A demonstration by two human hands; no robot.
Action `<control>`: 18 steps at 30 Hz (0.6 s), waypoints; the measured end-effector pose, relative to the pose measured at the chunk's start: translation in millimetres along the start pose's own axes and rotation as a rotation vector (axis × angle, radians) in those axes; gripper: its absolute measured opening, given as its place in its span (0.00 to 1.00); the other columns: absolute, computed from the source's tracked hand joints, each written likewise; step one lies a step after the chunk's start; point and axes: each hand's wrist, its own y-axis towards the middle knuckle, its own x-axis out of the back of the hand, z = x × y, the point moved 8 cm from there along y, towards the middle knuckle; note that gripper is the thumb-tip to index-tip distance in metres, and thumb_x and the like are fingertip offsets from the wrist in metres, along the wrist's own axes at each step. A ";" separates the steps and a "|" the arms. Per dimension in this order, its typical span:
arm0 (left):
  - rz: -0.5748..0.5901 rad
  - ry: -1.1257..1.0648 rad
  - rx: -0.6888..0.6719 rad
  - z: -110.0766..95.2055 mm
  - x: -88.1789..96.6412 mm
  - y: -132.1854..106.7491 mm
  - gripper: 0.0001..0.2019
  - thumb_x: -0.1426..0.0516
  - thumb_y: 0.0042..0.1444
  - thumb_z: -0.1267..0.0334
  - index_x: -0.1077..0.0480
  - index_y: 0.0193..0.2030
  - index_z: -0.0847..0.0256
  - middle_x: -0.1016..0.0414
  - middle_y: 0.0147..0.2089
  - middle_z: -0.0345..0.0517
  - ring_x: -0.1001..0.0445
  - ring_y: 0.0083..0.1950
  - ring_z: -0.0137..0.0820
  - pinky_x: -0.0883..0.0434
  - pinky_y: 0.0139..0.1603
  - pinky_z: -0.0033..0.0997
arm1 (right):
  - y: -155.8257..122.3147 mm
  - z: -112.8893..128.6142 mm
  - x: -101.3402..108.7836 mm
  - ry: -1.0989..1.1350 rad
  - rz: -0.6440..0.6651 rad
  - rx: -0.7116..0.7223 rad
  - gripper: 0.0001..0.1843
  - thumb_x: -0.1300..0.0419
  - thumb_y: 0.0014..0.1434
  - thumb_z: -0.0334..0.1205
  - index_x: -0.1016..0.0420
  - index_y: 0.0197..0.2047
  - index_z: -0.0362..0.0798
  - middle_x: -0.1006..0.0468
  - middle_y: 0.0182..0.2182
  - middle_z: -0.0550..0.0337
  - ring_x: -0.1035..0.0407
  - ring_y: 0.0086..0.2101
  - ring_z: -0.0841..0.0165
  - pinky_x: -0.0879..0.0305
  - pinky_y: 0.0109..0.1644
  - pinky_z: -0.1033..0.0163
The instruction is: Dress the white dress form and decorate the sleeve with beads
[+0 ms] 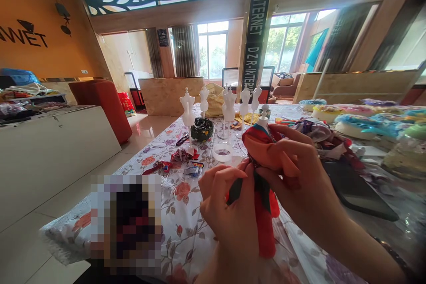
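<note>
Red, orange and dark green cloth [265,230] is draped around a small white dress form [264,117], whose neck and knob stick out on top. My left hand [228,204] is closed, pinching the cloth at waist height with thumb and fingertips. From the other side my right hand [297,159] is wrapped around the upper, orange part, its thumb close to the left fingertips. What lies between the fingertips is too small to make out. The form's body is hidden under the cloth and hands.
Behind the hands stand several bare white dress forms [229,106] and a dark woven basket [202,129]. A white ring [222,153] and cloth scraps [181,156] lie left of them. At right are a black phone [361,195], a fabric pile [319,133] and several colourful trimmed hats [362,125].
</note>
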 end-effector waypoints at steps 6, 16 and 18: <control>0.002 0.182 -0.337 -22.4 0.2 -1.2 0.09 0.37 0.49 0.75 0.31 0.31 0.57 0.27 0.30 0.35 0.29 0.35 0.25 0.29 0.39 0.27 | -2.3 -6.1 -2.8 0.047 -0.006 -0.043 0.17 0.43 0.58 0.29 0.39 0.47 0.56 0.40 0.60 0.53 0.40 0.60 0.61 0.32 0.57 0.49; 0.121 -0.088 0.106 18.9 -4.8 0.7 0.09 0.37 0.52 0.65 0.31 0.38 0.53 0.22 0.42 0.37 0.24 0.47 0.30 0.30 0.52 0.35 | 2.2 -18.6 -3.8 0.127 0.034 -0.060 0.17 0.42 0.58 0.34 0.40 0.48 0.60 0.39 0.60 0.55 0.42 0.61 0.58 0.37 0.59 0.40; 0.137 -0.035 0.059 15.7 -4.7 2.3 0.10 0.36 0.51 0.63 0.29 0.40 0.53 0.22 0.42 0.38 0.25 0.47 0.30 0.29 0.51 0.34 | 2.5 -25.2 -5.7 0.178 0.054 -0.095 0.17 0.41 0.57 0.35 0.40 0.47 0.60 0.39 0.61 0.56 0.42 0.61 0.58 0.39 0.60 0.39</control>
